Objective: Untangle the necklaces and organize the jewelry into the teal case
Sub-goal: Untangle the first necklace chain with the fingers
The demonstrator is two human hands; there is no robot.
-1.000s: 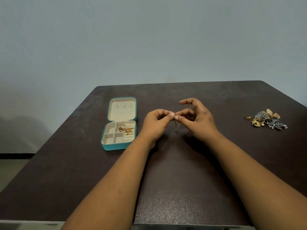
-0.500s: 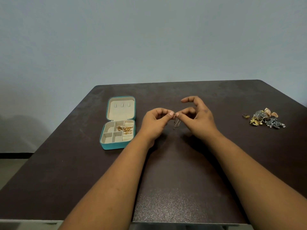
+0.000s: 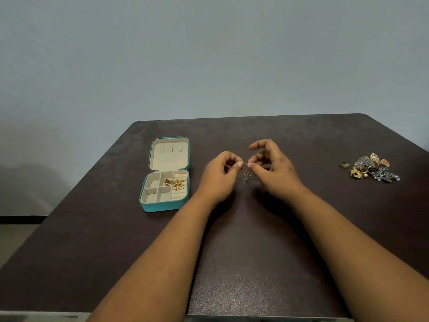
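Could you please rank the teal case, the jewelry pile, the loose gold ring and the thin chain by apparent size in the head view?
1. teal case
2. jewelry pile
3. thin chain, partly hidden by the fingers
4. loose gold ring

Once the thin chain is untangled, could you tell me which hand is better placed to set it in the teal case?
Left hand: the open teal case lies just beside it, and it already pinches the thin chain.

Left hand [image 3: 218,176], right hand [image 3: 272,169] raised, fingers pinched, tips nearly meeting.
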